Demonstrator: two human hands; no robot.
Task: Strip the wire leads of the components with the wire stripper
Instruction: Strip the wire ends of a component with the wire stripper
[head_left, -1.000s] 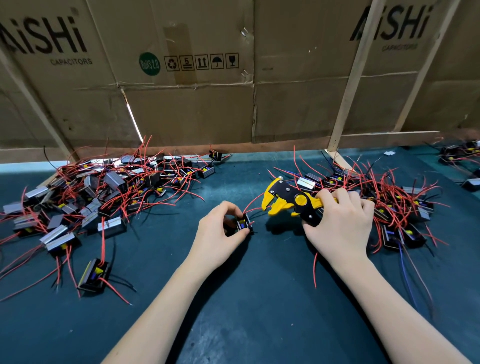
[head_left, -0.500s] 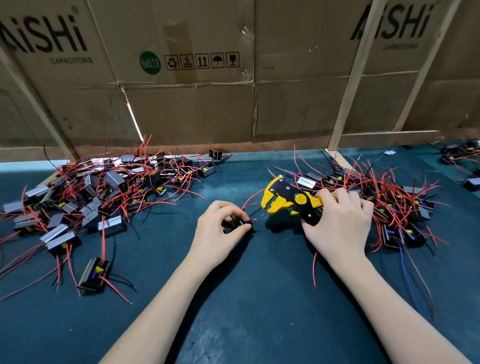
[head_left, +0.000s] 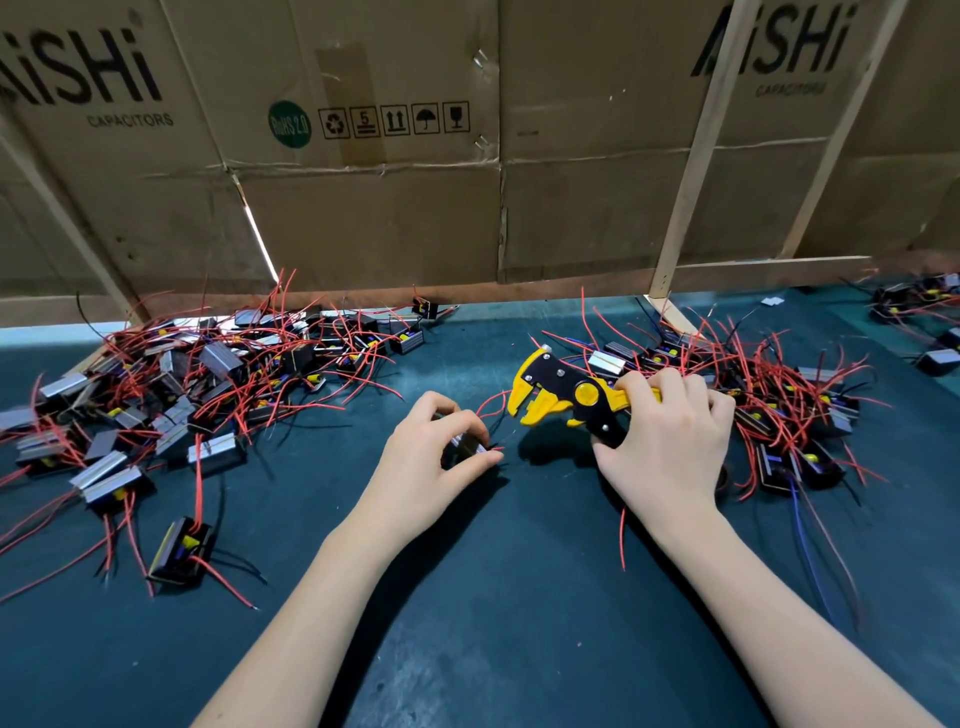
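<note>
My left hand (head_left: 434, 460) pinches a small black component (head_left: 465, 448) between thumb and fingers, low over the dark green mat (head_left: 509, 597). Its red lead (head_left: 491, 404) arcs up toward the jaws of the yellow and black wire stripper (head_left: 563, 397). My right hand (head_left: 667, 441) grips the stripper by its handles, with the jaws pointing left and slightly open. The lead tip sits just at the jaw mouth; whether it is inside I cannot tell.
A big pile of components with red wires (head_left: 171, 395) covers the mat at the left. Another pile (head_left: 769, 405) lies behind my right hand. One loose component (head_left: 179, 553) sits at the lower left. Cardboard boxes (head_left: 395, 197) and wooden slats (head_left: 693, 176) wall off the back.
My left hand has turned the component in its fingers and shifted slightly left, and the red lead now curves up to the stripper's jaws. My right hand has held the stripper nearly still.
</note>
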